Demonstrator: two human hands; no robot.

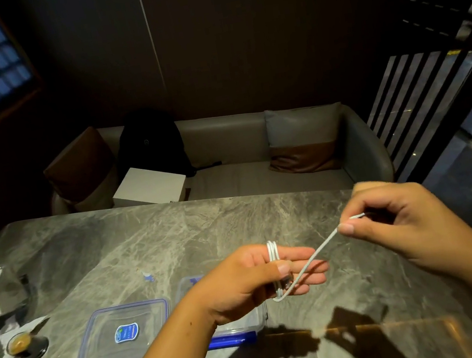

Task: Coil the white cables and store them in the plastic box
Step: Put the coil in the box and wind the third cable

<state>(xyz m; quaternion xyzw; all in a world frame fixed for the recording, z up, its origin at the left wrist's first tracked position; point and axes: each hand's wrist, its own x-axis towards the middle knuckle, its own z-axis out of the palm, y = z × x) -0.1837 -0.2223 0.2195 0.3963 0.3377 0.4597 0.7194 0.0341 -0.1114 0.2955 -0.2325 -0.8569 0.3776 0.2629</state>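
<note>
Left hand (254, 278): raised over the table, fingers out flat and close together, thumb pressing the wound turns against them.
Cable (273, 252): white, wrapped in several loops around the left fingers; one strand runs taut up and right to the other hand.
Right hand (390, 215): curled narrow, pinching the free end of the cable between thumb and forefinger.
Box (240, 325): clear plastic, on the table under the left hand, mostly hidden by it.
Lid (123, 335): blue-rimmed, lying flat just left of the box.
Table (145, 241): grey marble.
Cup (25, 345): near the left edge, well apart from the lid.
</note>
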